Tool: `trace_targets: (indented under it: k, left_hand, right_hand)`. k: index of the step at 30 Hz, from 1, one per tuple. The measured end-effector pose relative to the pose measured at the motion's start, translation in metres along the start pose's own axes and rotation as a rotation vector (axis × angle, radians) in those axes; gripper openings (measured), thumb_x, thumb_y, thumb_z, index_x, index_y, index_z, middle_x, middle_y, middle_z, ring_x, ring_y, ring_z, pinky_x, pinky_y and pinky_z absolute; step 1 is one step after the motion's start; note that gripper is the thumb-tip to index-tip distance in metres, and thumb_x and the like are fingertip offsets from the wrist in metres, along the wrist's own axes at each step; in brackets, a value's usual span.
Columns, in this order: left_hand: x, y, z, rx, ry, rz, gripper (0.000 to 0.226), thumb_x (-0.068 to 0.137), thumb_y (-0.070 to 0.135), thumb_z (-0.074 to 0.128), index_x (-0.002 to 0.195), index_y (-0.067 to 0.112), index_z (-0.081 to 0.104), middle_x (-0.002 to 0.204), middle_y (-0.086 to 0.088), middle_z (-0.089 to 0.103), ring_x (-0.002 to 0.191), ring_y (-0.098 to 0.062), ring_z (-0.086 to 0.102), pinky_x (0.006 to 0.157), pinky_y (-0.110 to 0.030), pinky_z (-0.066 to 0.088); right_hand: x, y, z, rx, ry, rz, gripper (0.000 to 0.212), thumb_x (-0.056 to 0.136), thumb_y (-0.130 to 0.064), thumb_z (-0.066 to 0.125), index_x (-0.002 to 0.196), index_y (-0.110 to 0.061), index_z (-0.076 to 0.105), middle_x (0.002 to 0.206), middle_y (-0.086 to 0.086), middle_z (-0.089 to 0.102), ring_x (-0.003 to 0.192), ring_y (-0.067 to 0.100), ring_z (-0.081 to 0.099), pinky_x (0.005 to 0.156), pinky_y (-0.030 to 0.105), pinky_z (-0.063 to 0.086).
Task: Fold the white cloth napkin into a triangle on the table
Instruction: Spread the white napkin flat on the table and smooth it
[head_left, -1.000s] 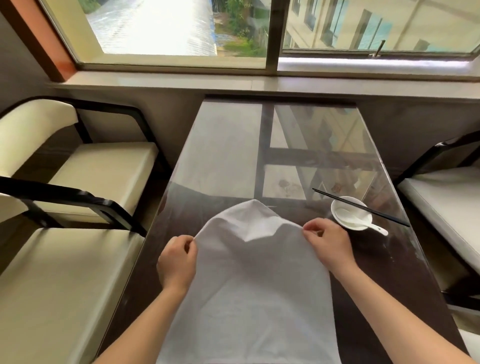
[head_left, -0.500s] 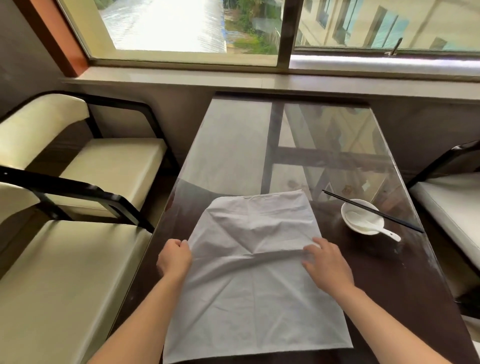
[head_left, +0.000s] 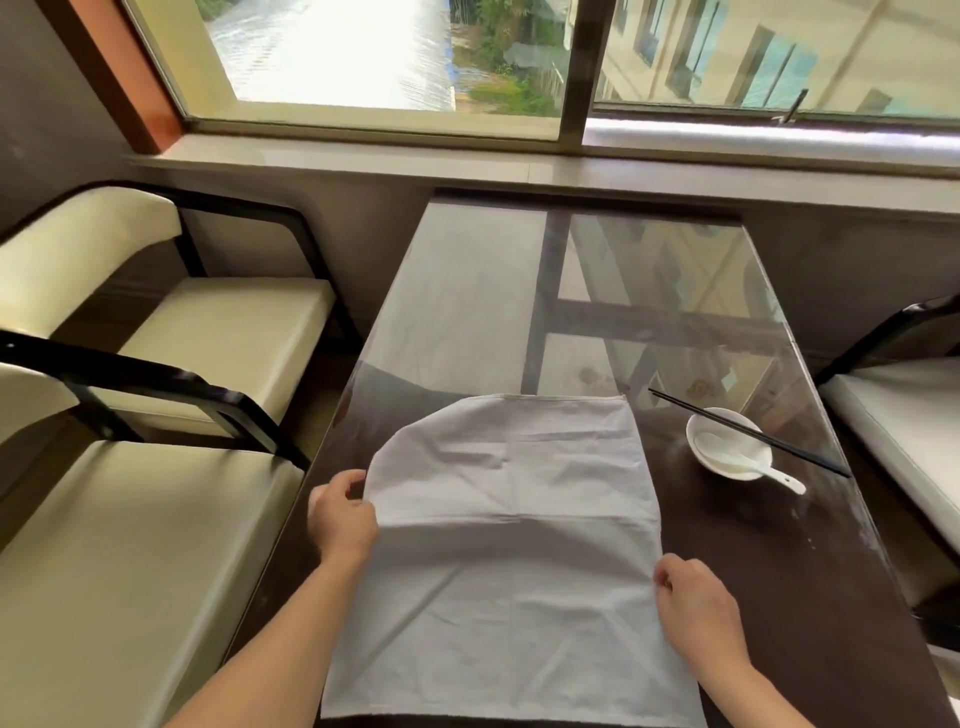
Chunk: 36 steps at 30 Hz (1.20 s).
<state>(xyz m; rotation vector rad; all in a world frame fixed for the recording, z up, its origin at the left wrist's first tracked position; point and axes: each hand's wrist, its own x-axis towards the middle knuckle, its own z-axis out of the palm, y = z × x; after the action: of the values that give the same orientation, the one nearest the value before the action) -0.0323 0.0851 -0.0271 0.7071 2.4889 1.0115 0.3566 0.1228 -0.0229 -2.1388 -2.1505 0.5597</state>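
White cloth napkin (head_left: 511, 551) spread flat on near half of table (head_left: 779, 597), far left corner curled. Left hand (head_left: 340, 514) pinching left edge; right hand (head_left: 696, 605) closed on right edge. Probably light, limp, easily creased: best taken by 1 corner, carried diagonally.

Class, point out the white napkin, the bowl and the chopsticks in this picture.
white napkin (head_left: 514, 519), head view, centre of the cloth.
bowl (head_left: 698, 418), head view, far rim.
chopsticks (head_left: 800, 451), head view, shaft beyond the bowl.
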Motion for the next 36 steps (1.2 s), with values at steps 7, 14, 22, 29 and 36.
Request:
trace_targets:
  k: [7,14,22,29,36]
  left_hand:
    - [-0.001,0.004,0.006,0.098,-0.168,-0.012,0.036,0.092,0.023,0.059,0.128,0.014,0.061,0.103,-0.007,0.069,0.101,-0.03,0.061,0.084,-0.038,0.046]
    - [0.039,0.062,0.042,0.241,-0.272,0.042,0.04,0.096,0.037,0.051,0.119,0.008,0.065,0.12,-0.015,0.067,0.112,-0.035,0.06,0.09,-0.04,0.047]
    - [0.069,0.119,0.074,-0.331,-0.409,-0.25,0.028,0.079,-0.004,0.075,0.106,0.002,0.071,0.09,-0.012,0.071,0.071,-0.017,0.064,0.066,-0.025,0.051]
    - [0.063,0.12,0.064,-0.597,-0.101,0.006,0.033,0.077,-0.008,0.071,0.093,0.021,0.072,0.091,-0.005,0.065,0.08,-0.016,0.063,0.07,-0.019,0.054]
    - [0.034,0.057,0.041,-0.027,-0.189,0.131,0.046,0.085,0.009,0.064,0.13,0.019,0.059,0.13,-0.011,0.051,0.115,-0.027,0.054,0.097,-0.038,0.045]
  right_hand:
    - [-0.027,0.022,-0.007,-0.137,-0.174,0.009,0.017,0.084,-0.016,0.048,0.071,-0.025,0.054,0.08,-0.003,0.05,0.076,0.021,0.058,0.07,0.034,0.048]
    - [-0.034,0.028,0.004,-0.208,0.073,-0.12,0.044,0.057,0.001,0.079,0.09,-0.027,0.069,0.112,0.001,0.06,0.093,0.025,0.06,0.052,0.035,0.054]
    - [-0.03,0.005,0.01,-0.036,0.084,-0.363,0.053,0.036,-0.009,0.098,0.086,-0.018,0.08,0.11,0.001,0.075,0.096,0.014,0.069,0.059,0.023,0.058]
    - [-0.03,0.011,0.015,-0.04,0.132,-0.416,0.043,0.045,-0.006,0.09,0.086,-0.015,0.081,0.11,0.004,0.076,0.096,0.015,0.073,0.084,0.009,0.046]
    - [-0.025,0.005,0.016,-0.079,0.09,-0.398,0.051,0.045,-0.002,0.094,0.093,-0.009,0.078,0.113,0.012,0.073,0.098,0.029,0.073,0.076,0.042,0.061]
